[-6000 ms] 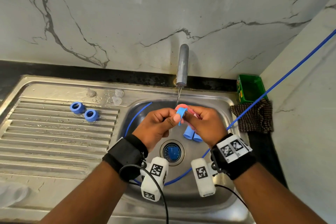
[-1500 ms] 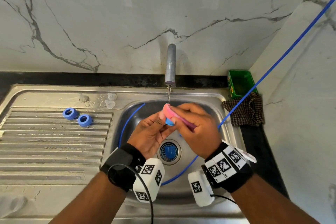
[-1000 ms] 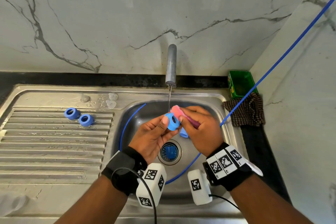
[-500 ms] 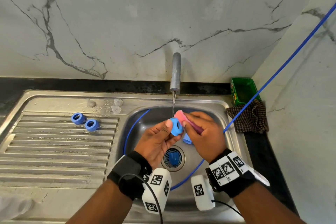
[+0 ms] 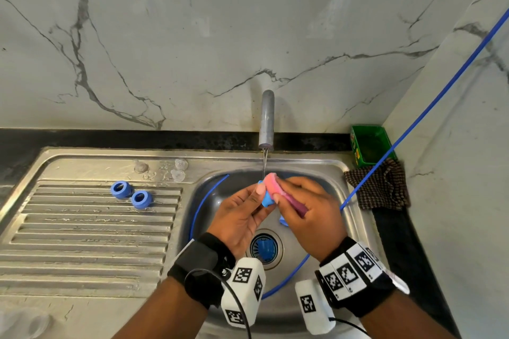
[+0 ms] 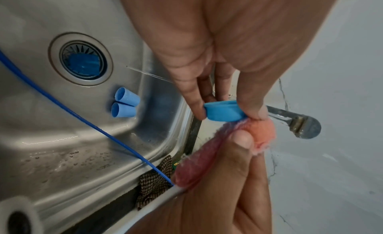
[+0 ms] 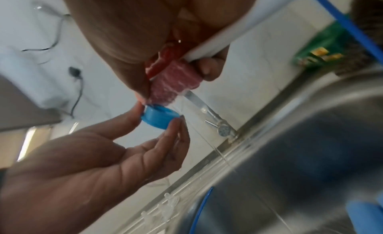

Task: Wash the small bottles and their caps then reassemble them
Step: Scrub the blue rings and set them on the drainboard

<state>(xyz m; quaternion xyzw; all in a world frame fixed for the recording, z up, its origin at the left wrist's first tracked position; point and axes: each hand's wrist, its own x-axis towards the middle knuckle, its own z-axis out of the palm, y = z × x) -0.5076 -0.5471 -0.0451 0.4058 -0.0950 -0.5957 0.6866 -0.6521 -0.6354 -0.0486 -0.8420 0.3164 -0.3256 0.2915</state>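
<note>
Head view looks steeply down from above the sink (image 5: 325,165), facing the marble wall. Both wrist views sit close under the palms, looking along the fingers. All three share the tap (image 5: 266,118) and the blue cap (image 6: 225,112) mid-frame.

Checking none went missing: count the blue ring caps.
3: two caps side by side on the drainboard, one cap pinched in the left hand. Others may be hidden.
</note>
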